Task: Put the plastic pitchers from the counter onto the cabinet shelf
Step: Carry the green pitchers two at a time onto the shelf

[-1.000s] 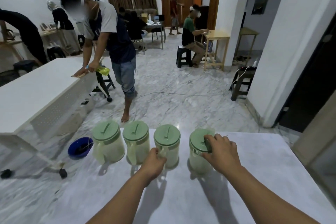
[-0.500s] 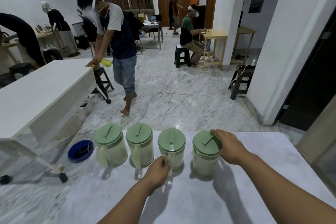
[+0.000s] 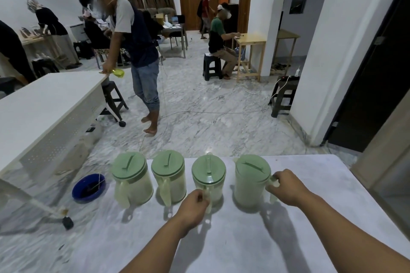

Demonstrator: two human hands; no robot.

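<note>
Several pale green plastic pitchers with green lids stand in a row at the far edge of the marble counter. My left hand is closed around the handle of the third pitcher. My right hand grips the handle of the rightmost pitcher, whose handle points right. The two left pitchers stand untouched, handles facing me. All of them rest upright on the counter. No cabinet shelf is in view.
A blue bowl lies on the floor beyond the counter's left end. A white table stands to the left, with a person at its corner. Dark doorway and a wooden panel at right. Other people sit further back.
My right hand has left the rightmost pitcher's lid and taken its handle; that pitcher has turned so the handle points right. My left hand stays on the third pitcher's handle.
</note>
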